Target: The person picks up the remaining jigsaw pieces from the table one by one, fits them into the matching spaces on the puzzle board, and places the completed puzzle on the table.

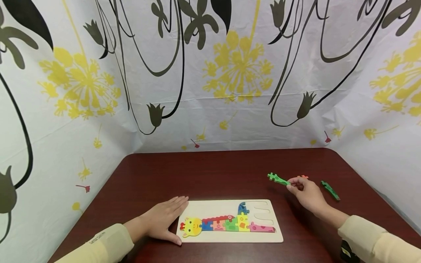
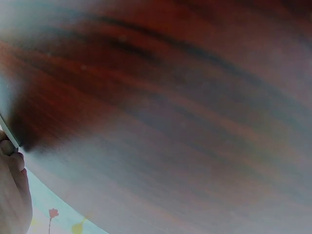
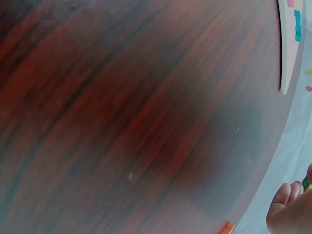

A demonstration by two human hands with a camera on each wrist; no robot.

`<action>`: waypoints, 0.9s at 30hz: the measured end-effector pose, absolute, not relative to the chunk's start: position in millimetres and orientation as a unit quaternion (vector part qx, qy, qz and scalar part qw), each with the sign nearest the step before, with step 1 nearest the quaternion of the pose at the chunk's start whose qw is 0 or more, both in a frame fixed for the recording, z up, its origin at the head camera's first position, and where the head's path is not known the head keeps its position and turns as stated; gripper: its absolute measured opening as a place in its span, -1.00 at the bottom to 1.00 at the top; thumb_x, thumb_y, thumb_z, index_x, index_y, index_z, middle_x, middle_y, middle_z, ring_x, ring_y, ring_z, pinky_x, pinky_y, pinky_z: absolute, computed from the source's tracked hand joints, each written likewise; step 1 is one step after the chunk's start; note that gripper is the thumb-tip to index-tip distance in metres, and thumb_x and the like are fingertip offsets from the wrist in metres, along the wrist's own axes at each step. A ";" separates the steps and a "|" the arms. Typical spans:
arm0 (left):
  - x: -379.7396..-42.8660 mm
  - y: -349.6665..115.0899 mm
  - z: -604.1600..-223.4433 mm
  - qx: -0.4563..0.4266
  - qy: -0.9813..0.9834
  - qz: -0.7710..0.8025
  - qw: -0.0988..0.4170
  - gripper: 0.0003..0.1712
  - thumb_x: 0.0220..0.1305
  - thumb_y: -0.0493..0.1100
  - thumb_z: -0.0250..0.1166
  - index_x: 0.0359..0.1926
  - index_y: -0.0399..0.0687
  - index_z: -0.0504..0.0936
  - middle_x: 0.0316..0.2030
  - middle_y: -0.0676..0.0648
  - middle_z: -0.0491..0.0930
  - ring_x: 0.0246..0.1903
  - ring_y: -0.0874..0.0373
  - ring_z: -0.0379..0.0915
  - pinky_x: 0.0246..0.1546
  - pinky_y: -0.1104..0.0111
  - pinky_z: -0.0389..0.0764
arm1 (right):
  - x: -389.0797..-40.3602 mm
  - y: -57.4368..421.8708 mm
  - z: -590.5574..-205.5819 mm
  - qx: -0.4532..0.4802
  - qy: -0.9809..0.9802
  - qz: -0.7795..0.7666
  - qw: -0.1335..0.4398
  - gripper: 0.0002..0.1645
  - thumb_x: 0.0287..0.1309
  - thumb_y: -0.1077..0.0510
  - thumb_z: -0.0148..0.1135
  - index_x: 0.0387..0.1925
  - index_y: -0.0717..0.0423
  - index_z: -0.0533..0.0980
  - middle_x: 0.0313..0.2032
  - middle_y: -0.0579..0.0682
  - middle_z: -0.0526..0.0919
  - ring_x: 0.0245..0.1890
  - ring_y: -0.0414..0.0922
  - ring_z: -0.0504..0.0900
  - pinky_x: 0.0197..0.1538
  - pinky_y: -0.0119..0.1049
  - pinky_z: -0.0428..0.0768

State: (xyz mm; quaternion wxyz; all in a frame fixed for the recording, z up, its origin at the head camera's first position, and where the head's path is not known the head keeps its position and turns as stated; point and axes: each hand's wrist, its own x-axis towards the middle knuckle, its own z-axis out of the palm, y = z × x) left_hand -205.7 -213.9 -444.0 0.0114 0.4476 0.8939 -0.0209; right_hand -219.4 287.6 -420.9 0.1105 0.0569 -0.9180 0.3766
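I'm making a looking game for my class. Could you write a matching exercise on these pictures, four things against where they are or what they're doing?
1. Left hand
2. Right hand
3. Giraffe head
4. Dark green piece

A. mostly yellow, on the board
B. pinches a light green piece
C. lies on the table, apart from the board
D. at the board's left edge, thumb outstretched

Pairs: 1-D, 2-B, 3-A, 4-C
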 end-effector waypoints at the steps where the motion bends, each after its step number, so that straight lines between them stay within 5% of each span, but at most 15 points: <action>1: -205.6 -213.8 -443.9 0.447 0.894 -0.020 0.012 0.32 0.04 0.69 -0.10 0.50 -0.23 0.01 0.48 -0.18 0.01 0.44 -0.01 -0.07 0.36 0.11 0.12 | -219.2 287.1 -420.5 0.058 -0.917 0.379 0.108 -0.72 0.35 0.14 0.18 -0.05 0.28 0.53 -0.28 0.06 0.57 -0.33 -0.05 0.47 -0.44 -0.33 0.44; 27: -205.8 -213.7 -442.6 0.449 0.893 -0.014 0.016 0.31 0.05 0.68 -0.09 0.50 -0.24 0.01 0.48 -0.20 0.00 0.45 -0.02 -0.08 0.36 0.10 0.12 | -196.6 261.2 -424.1 0.068 -0.905 0.419 0.027 -0.82 0.25 0.24 0.26 -0.13 0.21 0.56 -0.38 -0.02 0.55 -0.39 -0.12 0.45 -0.44 -0.35 0.44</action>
